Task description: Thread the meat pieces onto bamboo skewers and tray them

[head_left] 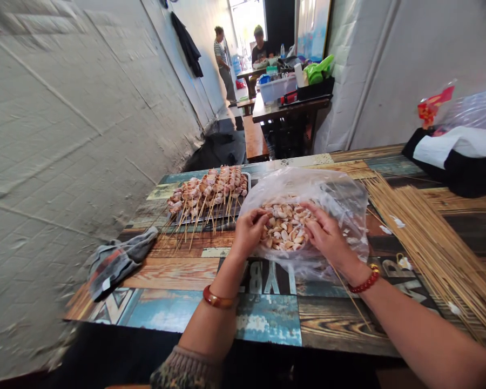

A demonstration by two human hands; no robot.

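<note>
Loose garlic cloves (285,232) lie in a spread-out clear plastic bag (308,186) on the table. At the left edge of the cloves is my left hand (250,231), its thumb and fingertips pinched together; what is between them is too small to make out. My right hand (326,237) is over the right side of the cloves, index finger reaching forward and the other fingers curled. A thin bamboo skewer (352,300) slants out from under this hand toward the table's front edge. Beyond my left hand, a tray (249,183) bears a pile of skewered garlic (210,189).
Many bare bamboo skewers (425,237) lie at right, with bits of garlic skin around them. A grey cloth (121,259) rests at the left. Black and white bundles (457,154) sit at the far right. Two people (261,51) are in the background, beyond another loaded table (275,111).
</note>
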